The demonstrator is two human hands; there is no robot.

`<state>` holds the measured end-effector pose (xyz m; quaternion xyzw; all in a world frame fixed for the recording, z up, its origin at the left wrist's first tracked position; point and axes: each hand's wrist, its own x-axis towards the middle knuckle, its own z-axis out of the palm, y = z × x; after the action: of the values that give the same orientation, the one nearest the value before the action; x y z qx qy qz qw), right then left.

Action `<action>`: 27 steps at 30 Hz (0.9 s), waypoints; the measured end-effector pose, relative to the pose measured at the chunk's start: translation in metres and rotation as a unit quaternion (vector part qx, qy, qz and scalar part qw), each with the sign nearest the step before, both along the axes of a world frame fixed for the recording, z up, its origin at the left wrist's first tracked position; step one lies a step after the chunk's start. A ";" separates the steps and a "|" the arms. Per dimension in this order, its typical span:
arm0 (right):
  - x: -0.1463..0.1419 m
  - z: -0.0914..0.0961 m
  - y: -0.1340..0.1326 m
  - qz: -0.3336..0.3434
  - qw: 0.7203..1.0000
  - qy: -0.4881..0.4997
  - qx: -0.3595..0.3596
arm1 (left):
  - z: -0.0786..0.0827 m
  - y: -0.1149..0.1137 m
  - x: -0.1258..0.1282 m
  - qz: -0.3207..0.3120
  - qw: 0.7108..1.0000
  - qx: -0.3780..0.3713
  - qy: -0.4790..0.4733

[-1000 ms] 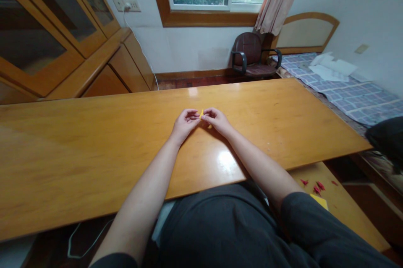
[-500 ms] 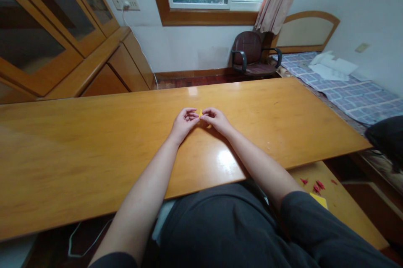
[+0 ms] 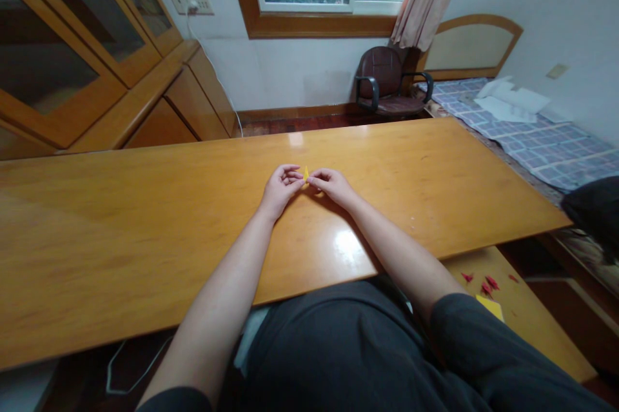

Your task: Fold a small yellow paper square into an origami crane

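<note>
In the head view, the left hand (image 3: 279, 190) and right hand (image 3: 333, 184) meet over the desk (image 3: 145, 225), between its long edges and closer to the far one. Between their fingertips stands a small yellow piece (image 3: 306, 173), its narrow point up; whether its base touches the desktop is too small to tell. The right hand's thumb and forefinger are pinched together on it; the left thumb and forefinger close on its other side, the remaining left fingers loosely curled and spread. Below the desk's near edge, toward its right corner, a lower wooden surface (image 3: 536, 328) carries several small red pieces (image 3: 492, 283) and, partly hidden by the right sleeve (image 3: 464, 322), a flat yellow sheet (image 3: 492, 309). Past the far edge stands a brown chair (image 3: 382, 77).
</note>
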<state>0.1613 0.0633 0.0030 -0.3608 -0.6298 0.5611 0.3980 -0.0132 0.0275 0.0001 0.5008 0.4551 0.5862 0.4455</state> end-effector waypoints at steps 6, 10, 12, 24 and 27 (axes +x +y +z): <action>0.001 -0.002 0.000 0.005 1.000 -0.007 -0.004 | -0.003 0.002 -0.002 -0.013 1.000 -0.018 0.000; 0.001 -0.001 0.000 0.004 1.000 -0.013 -0.002 | -0.004 0.003 -0.002 -0.018 1.000 -0.019 0.009; 0.001 0.000 0.000 0.007 1.000 -0.013 -0.003 | -0.003 0.002 -0.002 -0.020 1.000 -0.016 0.015; 0.001 -0.005 -0.002 0.039 0.996 -0.060 0.050 | -0.004 0.003 -0.002 0.026 0.998 -0.008 0.062; 0.000 -0.004 -0.002 0.039 0.997 -0.047 0.042 | -0.007 0.005 -0.003 0.046 0.998 -0.003 0.053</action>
<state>0.1617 0.0614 -0.0014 -0.3451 -0.6844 0.5317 0.3604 -0.0164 0.0326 -0.0068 0.5086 0.5026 0.5770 0.3948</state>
